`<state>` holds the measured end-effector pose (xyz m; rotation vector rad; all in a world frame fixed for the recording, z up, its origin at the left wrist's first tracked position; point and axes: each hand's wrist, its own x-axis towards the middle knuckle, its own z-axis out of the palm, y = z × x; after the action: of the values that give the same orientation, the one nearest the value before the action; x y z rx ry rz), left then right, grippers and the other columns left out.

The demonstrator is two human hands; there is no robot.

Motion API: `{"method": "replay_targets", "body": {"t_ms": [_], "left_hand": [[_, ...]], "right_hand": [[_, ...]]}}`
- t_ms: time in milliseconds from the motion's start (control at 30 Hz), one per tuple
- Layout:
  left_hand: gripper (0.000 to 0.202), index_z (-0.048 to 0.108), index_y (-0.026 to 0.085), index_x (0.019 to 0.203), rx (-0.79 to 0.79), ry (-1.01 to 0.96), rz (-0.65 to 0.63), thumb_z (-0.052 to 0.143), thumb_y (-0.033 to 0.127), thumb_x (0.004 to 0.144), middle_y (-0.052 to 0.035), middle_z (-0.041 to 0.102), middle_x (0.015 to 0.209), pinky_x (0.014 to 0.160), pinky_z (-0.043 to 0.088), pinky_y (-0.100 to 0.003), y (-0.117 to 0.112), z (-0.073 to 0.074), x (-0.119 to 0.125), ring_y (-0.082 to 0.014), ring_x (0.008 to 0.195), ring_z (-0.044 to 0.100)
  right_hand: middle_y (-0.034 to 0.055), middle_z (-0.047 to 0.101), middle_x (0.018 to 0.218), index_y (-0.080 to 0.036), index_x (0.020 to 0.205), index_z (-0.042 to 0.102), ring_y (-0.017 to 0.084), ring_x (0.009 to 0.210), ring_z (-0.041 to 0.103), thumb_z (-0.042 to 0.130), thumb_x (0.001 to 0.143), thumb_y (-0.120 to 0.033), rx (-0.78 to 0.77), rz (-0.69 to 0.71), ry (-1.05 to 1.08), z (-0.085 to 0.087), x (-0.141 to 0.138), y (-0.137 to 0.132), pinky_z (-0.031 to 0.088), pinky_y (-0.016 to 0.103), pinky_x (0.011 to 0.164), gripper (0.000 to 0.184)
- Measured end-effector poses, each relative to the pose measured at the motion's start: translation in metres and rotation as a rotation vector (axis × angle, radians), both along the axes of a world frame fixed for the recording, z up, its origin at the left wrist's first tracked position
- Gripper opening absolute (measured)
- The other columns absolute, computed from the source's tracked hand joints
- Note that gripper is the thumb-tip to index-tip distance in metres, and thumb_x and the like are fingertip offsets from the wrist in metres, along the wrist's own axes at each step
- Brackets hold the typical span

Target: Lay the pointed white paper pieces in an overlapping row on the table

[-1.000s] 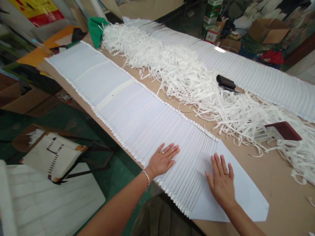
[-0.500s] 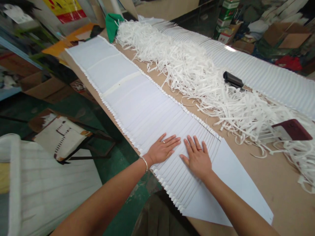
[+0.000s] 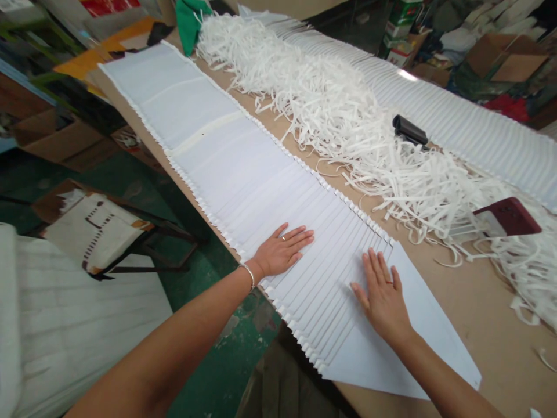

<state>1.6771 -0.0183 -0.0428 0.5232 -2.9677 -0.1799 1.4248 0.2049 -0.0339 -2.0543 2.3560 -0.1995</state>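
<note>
A long white pleated sheet lies along the table, its folds crimped at both edges. My left hand rests flat on the pleats, fingers spread, a ring and a bangle showing. My right hand presses flat near the end of the folds, beside the unfolded pointed end of the sheet. Neither hand grips anything.
The brown board table carries a heap of white paper strips, a black clip, a dark red object and a second pleated sheet. Cardboard boxes stand beyond; a green floor lies left.
My right hand has moved back to the right, away from my left hand, after closing in on it half a second ago. My left hand stays on the pleats.
</note>
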Motion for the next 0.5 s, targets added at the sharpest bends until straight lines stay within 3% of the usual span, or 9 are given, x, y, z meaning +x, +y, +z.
{"method": "replay_targets", "body": {"t_ms": [400, 500], "left_hand": [[0.056, 0.023, 0.032, 0.157, -0.02, 0.018, -0.005, 0.036, 0.034, 0.103, 0.0023, 0.037, 0.16, 0.128, 0.009, -0.044, 0.001, -0.005, -0.004, -0.0163, 0.151, 0.026], [0.057, 0.023, 0.033, 0.157, -0.028, 0.027, -0.003, 0.037, 0.033, 0.102, 0.0023, 0.039, 0.159, 0.127, 0.011, -0.043, -0.001, -0.005, -0.004, -0.0161, 0.151, 0.028]], "right_hand": [[0.0139, 0.017, 0.166, -0.016, 0.161, 0.002, 0.031, 0.153, 0.019, 0.024, 0.102, -0.052, 0.008, -0.276, 0.027, -0.02, -0.04, 0.112, 0.019, 0.056, 0.121, 0.073], [0.014, 0.02, 0.165, -0.016, 0.162, 0.004, 0.031, 0.153, 0.019, 0.024, 0.103, -0.053, 0.016, -0.293, 0.039, -0.019, -0.048, 0.126, 0.021, 0.056, 0.12, 0.072]]}}
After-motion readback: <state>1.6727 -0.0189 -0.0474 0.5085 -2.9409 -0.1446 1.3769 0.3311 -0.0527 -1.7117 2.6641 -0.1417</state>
